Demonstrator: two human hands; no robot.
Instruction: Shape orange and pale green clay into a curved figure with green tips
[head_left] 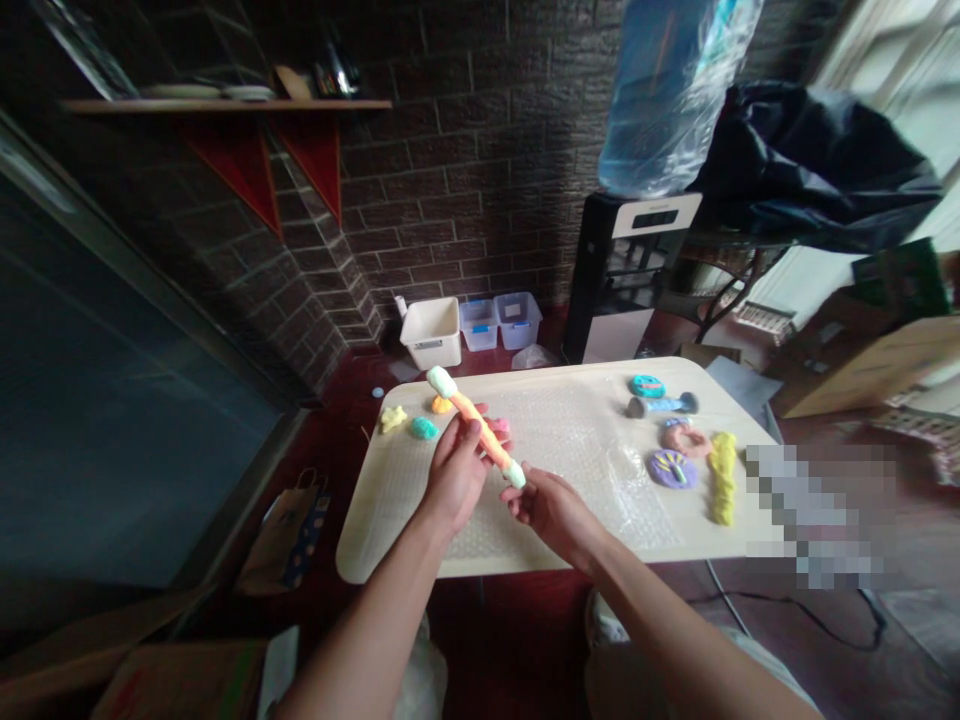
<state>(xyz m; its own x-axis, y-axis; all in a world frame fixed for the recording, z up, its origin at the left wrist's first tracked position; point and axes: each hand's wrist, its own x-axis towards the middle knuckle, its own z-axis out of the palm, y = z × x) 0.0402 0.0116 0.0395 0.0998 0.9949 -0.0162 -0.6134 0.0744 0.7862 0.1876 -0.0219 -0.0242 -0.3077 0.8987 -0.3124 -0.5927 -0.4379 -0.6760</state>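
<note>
Over the table [480, 545] I hold an orange clay stick [480, 428] with pale green lumps at both ends, tilted from upper left to lower right. My left hand [459, 468] is closed around its orange middle. At its lower green end, my right hand [551, 508] has its fingers curled and pressed against the lump. Behind my left hand a pink clay piece [501, 428] is partly hidden. Left of it lie a teal lump [424, 428], an orange-yellow lump [442, 405] and a yellow star-like piece [393, 418].
Bubble wrap [577, 440] covers the table's middle. To the right lie a grey-blue dumbbell shape [664, 404], a teal piece [647, 386], a pink ring [697, 441], a purple disc [673, 469] and a yellow strip [722, 480]. Behind stand bins [431, 350] and a water dispenser [619, 335].
</note>
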